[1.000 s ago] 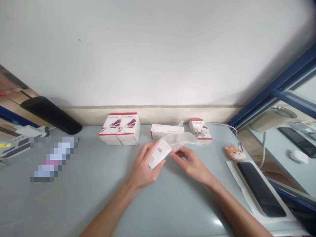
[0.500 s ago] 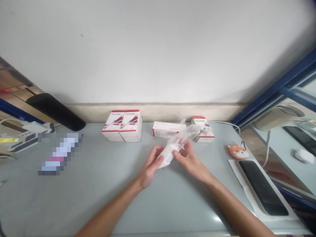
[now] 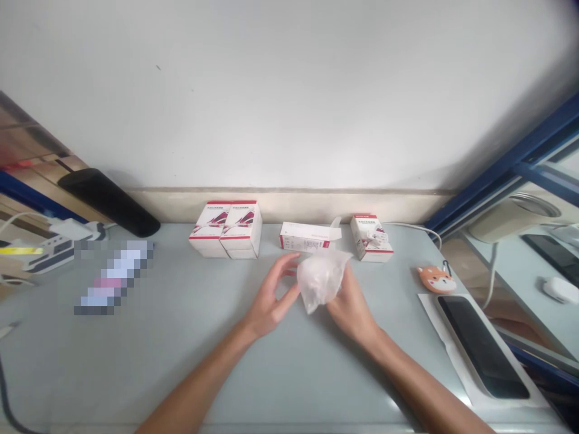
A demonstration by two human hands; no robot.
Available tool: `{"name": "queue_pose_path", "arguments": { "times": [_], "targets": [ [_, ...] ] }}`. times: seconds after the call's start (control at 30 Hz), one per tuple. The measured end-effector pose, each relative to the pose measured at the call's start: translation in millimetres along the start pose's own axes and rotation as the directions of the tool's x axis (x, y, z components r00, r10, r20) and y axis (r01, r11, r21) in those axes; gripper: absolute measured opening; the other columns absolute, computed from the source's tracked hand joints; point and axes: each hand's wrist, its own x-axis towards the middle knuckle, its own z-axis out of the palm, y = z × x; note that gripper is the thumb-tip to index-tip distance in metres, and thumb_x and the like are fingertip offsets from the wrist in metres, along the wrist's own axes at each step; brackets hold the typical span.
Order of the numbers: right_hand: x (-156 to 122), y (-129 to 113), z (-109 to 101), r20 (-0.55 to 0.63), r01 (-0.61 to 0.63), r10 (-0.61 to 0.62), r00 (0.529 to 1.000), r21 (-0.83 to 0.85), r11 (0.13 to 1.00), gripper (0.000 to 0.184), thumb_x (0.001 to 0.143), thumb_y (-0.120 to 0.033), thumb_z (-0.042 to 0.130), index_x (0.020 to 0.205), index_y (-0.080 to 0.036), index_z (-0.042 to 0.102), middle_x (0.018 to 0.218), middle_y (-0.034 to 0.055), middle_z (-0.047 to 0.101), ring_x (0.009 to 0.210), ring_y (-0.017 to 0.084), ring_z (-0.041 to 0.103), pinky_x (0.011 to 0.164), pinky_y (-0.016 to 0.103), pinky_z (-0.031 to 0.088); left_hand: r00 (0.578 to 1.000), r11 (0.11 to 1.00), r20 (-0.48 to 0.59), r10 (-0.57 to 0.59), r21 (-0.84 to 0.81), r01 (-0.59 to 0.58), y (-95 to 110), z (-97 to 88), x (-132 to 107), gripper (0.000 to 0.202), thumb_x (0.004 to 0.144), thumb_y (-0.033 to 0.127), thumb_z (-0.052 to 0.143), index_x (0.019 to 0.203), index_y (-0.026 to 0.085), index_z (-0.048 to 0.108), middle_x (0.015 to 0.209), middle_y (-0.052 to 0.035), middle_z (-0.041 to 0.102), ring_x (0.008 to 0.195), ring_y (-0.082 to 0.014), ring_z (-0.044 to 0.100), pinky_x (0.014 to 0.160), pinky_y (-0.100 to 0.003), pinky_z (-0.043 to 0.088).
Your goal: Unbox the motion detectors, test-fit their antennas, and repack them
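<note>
A frosted translucent plastic bag (image 3: 322, 278), with something whitish inside that I cannot make out, is held above the grey tabletop in front of me. My right hand (image 3: 350, 301) grips it from the right, its fingers mostly hidden behind the plastic. On the other side my left hand (image 3: 274, 298) has its fingers and thumb apart; the fingertips are at the bag's left edge, perhaps just touching it. Just behind the bag, a white-and-red box (image 3: 307, 236) lies on its side with a flap open at its right end.
Two matching boxes (image 3: 226, 229) stand together at back left. Another box (image 3: 371, 238) with a small white item on it is at back right. A fox-faced case (image 3: 436, 279) and a dark phone-like device (image 3: 483, 346) lie right; a power strip (image 3: 66, 247) and black cylinder (image 3: 108, 202) left.
The plastic bag has been turned from lying slantwise to facing me end-on. My left fingers have opened from their grip, while the right hand has shifted behind the bag.
</note>
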Motion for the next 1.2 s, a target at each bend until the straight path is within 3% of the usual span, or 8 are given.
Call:
{"name": "queue_pose_path", "arguments": {
  "times": [0.3,0.53,0.6,0.67,0.77,0.93,1.07,1.2],
  "targets": [
    [2.7,6.3,0.6,0.121,0.047,-0.043,0.992,-0.036,0.998,0.048,0.098,-0.049,0.068,0.138,-0.026,0.053,0.138,0.0110,0.063,0.124,0.028,0.063,0.109,0.046,0.050,0.999,0.995,-0.048,-0.015,0.101,0.020,-10.0,6.8,-3.3,0.048,0.101,0.044,0.064,0.143,0.023,0.058,0.135,-0.0117,0.072,0.124,-0.0276,0.069,0.108,-0.044,0.055],
    [10.9,-4.7,-44.7,0.425,0.051,-0.060,0.903,0.033,0.998,0.077,0.092,-0.048,0.076,0.158,-0.032,0.039,0.156,0.0111,0.053,0.138,0.030,0.057,0.114,0.051,0.051,0.996,0.981,-0.071,-0.047,0.184,0.059,-10.4,2.6,0.8,0.035,0.103,0.047,0.061,0.124,0.021,0.069,0.118,-0.0090,0.077,0.112,-0.0254,0.070,0.100,-0.038,0.055],
    [15.9,-6.3,-58.1,0.423,-0.003,-0.025,0.906,0.064,0.998,0.076,0.093,-0.048,0.075,0.158,-0.035,0.040,0.158,0.0102,0.051,0.137,0.029,0.059,0.112,0.050,0.053,0.997,0.977,-0.058,-0.049,0.203,0.060,-9.7,1.2,1.3,0.034,0.103,0.048,0.060,0.119,0.020,0.070,0.114,-0.0084,0.076,0.108,-0.0242,0.070,0.098,-0.036,0.055],
    [20.6,-8.3,-64.6,0.366,-0.028,-0.002,0.931,0.076,0.997,0.057,0.095,-0.050,0.071,0.147,-0.033,0.053,0.150,0.0089,0.059,0.130,0.028,0.063,0.110,0.050,0.054,0.998,0.975,-0.035,-0.047,0.218,0.054,-9.0,-0.2,1.4,0.035,0.102,0.050,0.060,0.118,0.020,0.069,0.114,-0.0081,0.076,0.105,-0.0236,0.070,0.095,-0.035,0.055],
    [24.5,-11.5,-61.9,0.338,-0.036,0.007,0.941,0.078,0.996,0.035,0.097,-0.051,0.067,0.123,-0.028,0.068,0.127,0.0069,0.072,0.114,0.026,0.069,0.104,0.047,0.055,0.999,0.972,0.000,-0.043,0.230,0.042,-7.1,-1.8,1.3,0.037,0.103,0.051,0.058,0.121,0.021,0.068,0.118,-0.0081,0.075,0.108,-0.0236,0.069,0.096,-0.035,0.054],
    [23.6,-7.1,-51.4,0.318,-0.023,0.032,0.947,-0.033,0.999,0.020,0.097,-0.043,0.067,0.103,-0.024,0.070,0.108,0.0038,0.075,0.102,0.024,0.068,0.097,0.042,0.053,0.998,0.969,0.042,-0.044,0.243,0.032,-4.1,-2.8,1.4,0.039,0.104,0.049,0.057,0.131,0.022,0.064,0.126,-0.0092,0.074,0.114,-0.0242,0.069,0.098,-0.034,0.055],
    [23.1,1.6,-53.3,0.335,0.014,0.014,0.942,-0.081,0.997,0.020,0.094,-0.039,0.069,0.108,-0.024,0.071,0.109,0.0037,0.076,0.101,0.024,0.067,0.096,0.042,0.052,0.995,0.964,0.094,-0.044,0.264,0.018,-6.0,-6.0,4.0,0.040,0.103,0.046,0.060,0.136,0.023,0.064,0.134,-0.0105,0.072,0.121,-0.0260,0.068,0.101,-0.037,0.056],
    [22.8,4.5,-55.4,0.367,0.070,-0.038,0.929,-0.074,0.995,0.042,0.090,-0.036,0.075,0.130,-0.027,0.066,0.126,0.0063,0.072,0.113,0.028,0.067,0.106,0.047,0.050,0.987,0.948,0.159,-0.030,0.316,-0.022,-8.9,-10.4,8.1,0.028,0.099,0.037,0.067,0.124,0.026,0.072,0.135,-0.0101,0.071,0.129,-0.0303,0.064,0.112,-0.047,0.051]
  ]
}}
